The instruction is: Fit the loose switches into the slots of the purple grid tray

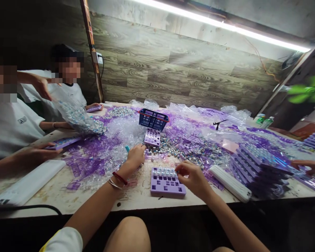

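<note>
A lilac tray (pixel 168 189) with square pockets lies on the table before me. Small clear pieces (pixel 164 171) fill its far rows; several nearer pockets are bare. At its right edge, my right hand (pixel 193 176) is closed in a pinch by the far row, and what sits between the fingertips is too small to name. My left hand (pixel 136 155) reaches over the heap of small parts, fingers bent together, their tips partly hidden. Just ahead of it is a second lilac tray (pixel 152 137). A teal piece (pixel 127 149) shows beside the left hand.
Behind the second tray stands a dark blue basket (pixel 153 120). Purple and clear plastic parts (pixel 89 164) spread widely. Stacked lilac trays (pixel 254 168) and a white bar (pixel 231 183) are on the right. Co-workers sit left, one pouring beads (pixel 78 113); another person's hand (pixel 307 166) is far right.
</note>
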A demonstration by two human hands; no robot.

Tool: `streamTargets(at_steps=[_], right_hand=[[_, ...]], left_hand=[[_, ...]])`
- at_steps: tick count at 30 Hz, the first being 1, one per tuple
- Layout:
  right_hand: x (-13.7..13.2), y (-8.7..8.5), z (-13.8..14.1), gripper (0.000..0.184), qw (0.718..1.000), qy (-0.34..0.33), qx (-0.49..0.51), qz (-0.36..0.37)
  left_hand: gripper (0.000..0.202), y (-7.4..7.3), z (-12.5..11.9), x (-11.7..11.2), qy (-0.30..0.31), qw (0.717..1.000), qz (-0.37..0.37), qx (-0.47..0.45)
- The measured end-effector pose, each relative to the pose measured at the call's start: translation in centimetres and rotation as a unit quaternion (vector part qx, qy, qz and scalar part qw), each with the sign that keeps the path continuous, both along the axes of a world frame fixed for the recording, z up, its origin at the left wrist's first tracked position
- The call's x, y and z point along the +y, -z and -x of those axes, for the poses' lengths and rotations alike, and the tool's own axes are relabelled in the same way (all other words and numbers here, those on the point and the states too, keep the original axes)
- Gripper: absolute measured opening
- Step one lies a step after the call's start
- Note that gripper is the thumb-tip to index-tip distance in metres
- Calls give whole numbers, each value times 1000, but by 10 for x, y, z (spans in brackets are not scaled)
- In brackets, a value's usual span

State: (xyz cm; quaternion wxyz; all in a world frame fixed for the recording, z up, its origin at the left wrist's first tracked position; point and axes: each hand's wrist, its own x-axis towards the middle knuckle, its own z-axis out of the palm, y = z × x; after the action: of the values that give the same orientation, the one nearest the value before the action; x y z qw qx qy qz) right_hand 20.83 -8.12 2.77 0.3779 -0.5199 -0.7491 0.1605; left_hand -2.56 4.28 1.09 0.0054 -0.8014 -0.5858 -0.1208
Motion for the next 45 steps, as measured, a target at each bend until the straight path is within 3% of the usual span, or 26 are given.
streamTargets(at_steps=[4,7,17,33,45], right_hand=[[-2,24,-1,21,997,-28,-42,64],[-1,30,-2,21,996,-15,-62,66],[1,32,1,18,994,15,-94,56],[5,35,-2,21,997,1,-62,54],[8,33,-3,14,991,41,-109,65]], left_hand=[[38,2,6,4,-30,999,-5,20],[40,4,14,11,-38,999,4,24],[21,13,16,21,-20,1000,19,6],[39,18,23,32,11,998,18,-52],[27,17,19,28,9,997,20,-72]])
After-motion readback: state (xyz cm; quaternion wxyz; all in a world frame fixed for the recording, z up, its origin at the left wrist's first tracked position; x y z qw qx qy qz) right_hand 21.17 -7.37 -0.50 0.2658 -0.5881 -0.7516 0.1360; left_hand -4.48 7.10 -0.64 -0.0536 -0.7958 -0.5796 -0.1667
